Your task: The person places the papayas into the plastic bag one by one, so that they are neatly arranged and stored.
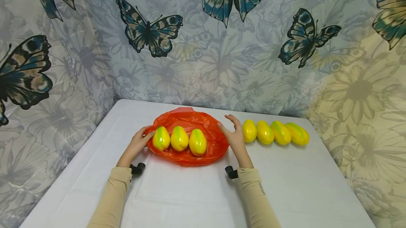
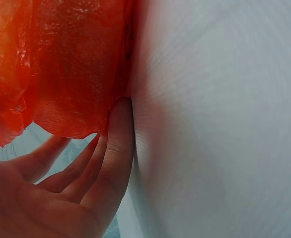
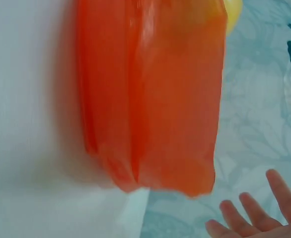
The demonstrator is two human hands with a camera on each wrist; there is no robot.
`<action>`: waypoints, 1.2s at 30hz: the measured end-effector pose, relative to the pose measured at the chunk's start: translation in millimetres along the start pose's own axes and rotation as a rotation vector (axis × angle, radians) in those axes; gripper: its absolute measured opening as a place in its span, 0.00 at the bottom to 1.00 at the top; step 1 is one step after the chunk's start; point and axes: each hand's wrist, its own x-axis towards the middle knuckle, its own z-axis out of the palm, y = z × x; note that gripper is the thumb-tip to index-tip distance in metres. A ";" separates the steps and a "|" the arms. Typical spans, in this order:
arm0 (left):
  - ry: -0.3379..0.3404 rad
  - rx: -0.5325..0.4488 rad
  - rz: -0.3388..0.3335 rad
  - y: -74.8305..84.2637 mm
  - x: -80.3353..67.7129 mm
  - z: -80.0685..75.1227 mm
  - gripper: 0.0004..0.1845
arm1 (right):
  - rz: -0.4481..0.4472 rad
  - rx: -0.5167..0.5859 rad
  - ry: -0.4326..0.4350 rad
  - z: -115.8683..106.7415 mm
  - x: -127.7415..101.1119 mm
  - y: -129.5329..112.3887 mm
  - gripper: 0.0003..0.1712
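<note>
- Your left hand (image 1: 137, 144) rests at the left end of the orange plastic bag (image 1: 190, 122), fingers (image 2: 116, 148) straight and close together, the tips against the leftmost mango (image 1: 161, 138) and the bag's edge; it grips nothing.
- Your right hand (image 1: 234, 133) stands just off the bag's right edge, fingers (image 3: 245, 210) spread and relaxed, empty, between the bag and the loose row of fruit.
- The bag lies flat on the white table (image 1: 196, 192), towards the back and middle, with the fruit sitting on top of it in a row.
- To handle it well, I judge you should steady the end mango with the left fingers so that the row does not roll, and take the thin plastic by its edge rather than dragging it, since it will likely slide and crumple.
- Keep the right hand low near the rim, so that the nearest loose mango (image 1: 249, 130) is not knocked.
- Count: three mangoes on the bag, four more in a line to its right, seven in all.
- One bag, one table.
</note>
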 end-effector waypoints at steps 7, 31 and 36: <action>0.005 -0.008 0.030 -3.1 1.7 0.1 0.35 | 0.009 0.002 0.085 -17.4 8.0 4.9 0.29; 0.011 0.011 0.038 -1.7 2.0 -1.7 0.35 | 0.203 -0.051 0.142 -60.3 18.4 22.6 0.42; 0.004 -0.009 0.020 -1.9 1.7 -0.8 0.35 | 0.205 -0.068 0.137 -61.5 18.8 28.1 0.42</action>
